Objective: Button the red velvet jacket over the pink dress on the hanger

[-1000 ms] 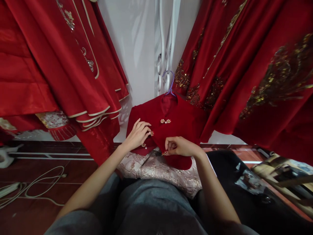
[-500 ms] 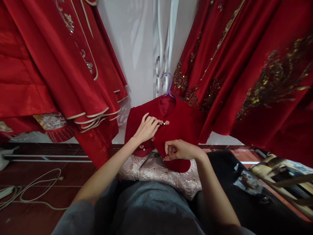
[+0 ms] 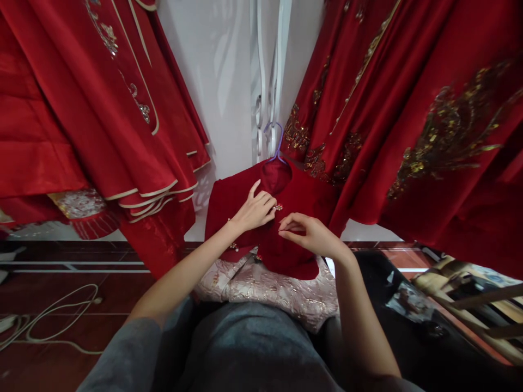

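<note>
A small dark red velvet jacket (image 3: 302,196) hangs on a purple hanger (image 3: 274,142) in front of me, over a pale pink brocade skirt (image 3: 269,286). My left hand (image 3: 255,209) lies on the jacket's front with its fingers curled at the pearl clasp (image 3: 279,207) below the collar. My right hand (image 3: 308,234) is just right of that clasp, thumb and forefinger pinched together on the flap's edge. Another pearl button (image 3: 233,246) shows on the lower left flap.
Red satin robes with gold trim (image 3: 122,109) hang at the left; red gowns with gold embroidery (image 3: 408,109) hang at the right. A white wall and white metal rail (image 3: 261,81) stand behind. White cables (image 3: 57,316) lie on the red floor tiles. My grey-trousered knees are below.
My left hand moved up and right from the lower buttons to the top clasp. My right hand rose from the lower flap edge to just beside that clasp.
</note>
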`<state>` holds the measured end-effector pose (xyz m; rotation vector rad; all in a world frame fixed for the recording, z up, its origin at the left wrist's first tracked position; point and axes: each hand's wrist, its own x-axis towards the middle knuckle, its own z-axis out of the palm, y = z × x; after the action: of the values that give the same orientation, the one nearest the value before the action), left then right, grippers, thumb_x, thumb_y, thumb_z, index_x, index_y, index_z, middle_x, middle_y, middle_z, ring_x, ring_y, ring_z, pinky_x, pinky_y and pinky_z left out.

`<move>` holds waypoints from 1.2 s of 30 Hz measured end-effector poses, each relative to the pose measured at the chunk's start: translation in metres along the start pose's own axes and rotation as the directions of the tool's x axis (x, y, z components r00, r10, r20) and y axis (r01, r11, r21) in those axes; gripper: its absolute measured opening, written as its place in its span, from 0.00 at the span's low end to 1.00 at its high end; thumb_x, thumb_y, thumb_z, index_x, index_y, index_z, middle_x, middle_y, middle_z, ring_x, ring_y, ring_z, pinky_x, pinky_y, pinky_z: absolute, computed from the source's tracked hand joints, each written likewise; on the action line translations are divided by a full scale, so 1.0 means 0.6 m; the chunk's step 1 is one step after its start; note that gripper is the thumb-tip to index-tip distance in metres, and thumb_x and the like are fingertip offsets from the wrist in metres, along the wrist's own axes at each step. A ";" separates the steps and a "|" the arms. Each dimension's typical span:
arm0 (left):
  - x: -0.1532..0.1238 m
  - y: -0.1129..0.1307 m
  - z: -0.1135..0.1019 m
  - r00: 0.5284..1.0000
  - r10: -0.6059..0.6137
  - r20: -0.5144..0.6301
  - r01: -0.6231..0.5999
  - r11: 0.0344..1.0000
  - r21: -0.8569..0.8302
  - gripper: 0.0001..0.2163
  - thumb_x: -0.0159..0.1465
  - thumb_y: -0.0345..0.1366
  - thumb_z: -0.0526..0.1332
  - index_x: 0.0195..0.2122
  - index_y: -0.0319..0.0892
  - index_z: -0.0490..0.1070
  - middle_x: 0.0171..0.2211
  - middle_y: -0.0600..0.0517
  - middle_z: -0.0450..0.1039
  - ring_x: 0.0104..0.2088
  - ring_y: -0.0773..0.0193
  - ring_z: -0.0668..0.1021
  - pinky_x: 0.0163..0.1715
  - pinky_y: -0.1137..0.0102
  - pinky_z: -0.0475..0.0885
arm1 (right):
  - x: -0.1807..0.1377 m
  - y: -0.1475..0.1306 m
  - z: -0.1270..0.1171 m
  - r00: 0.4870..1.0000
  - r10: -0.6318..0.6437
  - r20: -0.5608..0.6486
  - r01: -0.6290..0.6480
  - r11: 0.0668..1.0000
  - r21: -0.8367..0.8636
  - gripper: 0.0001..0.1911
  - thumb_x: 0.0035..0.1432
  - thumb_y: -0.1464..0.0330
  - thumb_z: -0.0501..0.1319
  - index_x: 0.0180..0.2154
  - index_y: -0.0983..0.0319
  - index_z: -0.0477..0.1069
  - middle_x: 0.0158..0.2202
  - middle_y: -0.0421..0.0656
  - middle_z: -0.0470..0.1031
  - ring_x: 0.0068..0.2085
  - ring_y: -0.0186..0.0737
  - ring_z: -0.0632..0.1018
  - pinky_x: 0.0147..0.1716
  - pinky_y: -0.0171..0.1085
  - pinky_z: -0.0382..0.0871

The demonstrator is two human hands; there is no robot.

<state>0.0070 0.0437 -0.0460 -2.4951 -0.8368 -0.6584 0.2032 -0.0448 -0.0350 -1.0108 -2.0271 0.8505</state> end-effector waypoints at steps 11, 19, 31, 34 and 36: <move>-0.007 -0.018 -0.007 0.991 -0.092 -0.099 0.106 0.983 0.148 0.15 0.69 0.32 0.46 0.50 0.40 0.69 0.36 0.49 0.72 0.38 0.61 0.74 0.61 0.52 0.52 | 0.067 0.024 0.033 0.946 0.125 -0.300 0.013 0.908 0.419 0.23 0.60 0.53 0.56 0.51 0.60 0.64 0.54 0.50 0.71 0.51 0.41 0.76 0.50 0.43 0.73; -0.030 -0.057 -0.057 0.881 -0.446 -0.156 0.472 0.845 0.251 0.26 0.62 0.24 0.49 0.63 0.42 0.55 0.47 0.39 0.67 0.49 0.48 0.71 0.51 0.51 0.60 | 0.098 0.036 0.015 0.851 0.330 -0.408 -0.375 0.926 -0.034 0.43 0.59 0.50 0.56 0.64 0.73 0.50 0.66 0.64 0.50 0.68 0.58 0.48 0.65 0.54 0.47; -0.038 -0.111 -0.052 0.655 -0.748 0.107 0.752 0.659 0.005 0.15 0.65 0.37 0.51 0.52 0.39 0.59 0.39 0.43 0.76 0.40 0.52 0.79 0.40 0.65 0.70 | 0.111 0.087 -0.045 0.745 0.244 -0.621 -0.639 0.528 -0.559 0.43 0.63 0.53 0.49 0.63 0.85 0.45 0.67 0.72 0.36 0.68 0.63 0.42 0.63 0.56 0.37; -0.034 -0.140 -0.082 0.684 -0.726 0.069 0.726 0.687 0.031 0.20 0.63 0.44 0.54 0.54 0.41 0.58 0.38 0.45 0.76 0.39 0.51 0.79 0.39 0.64 0.71 | 0.115 0.097 -0.076 0.746 0.139 -0.651 -0.622 0.493 -0.608 0.44 0.64 0.52 0.45 0.63 0.87 0.44 0.67 0.71 0.38 0.68 0.62 0.42 0.64 0.56 0.37; -0.031 -0.165 -0.102 0.732 -0.678 0.067 0.673 0.735 0.082 0.25 0.60 0.46 0.57 0.55 0.40 0.57 0.38 0.45 0.75 0.40 0.49 0.79 0.40 0.62 0.71 | 0.120 0.095 -0.102 0.748 0.054 -0.662 -0.600 0.482 -0.639 0.44 0.64 0.52 0.43 0.63 0.88 0.44 0.67 0.70 0.39 0.68 0.60 0.42 0.64 0.56 0.36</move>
<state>-0.0880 0.0756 0.0161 -2.1368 -1.8183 -0.7255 0.2424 0.0580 -0.0264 -1.9868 -1.6366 -0.3862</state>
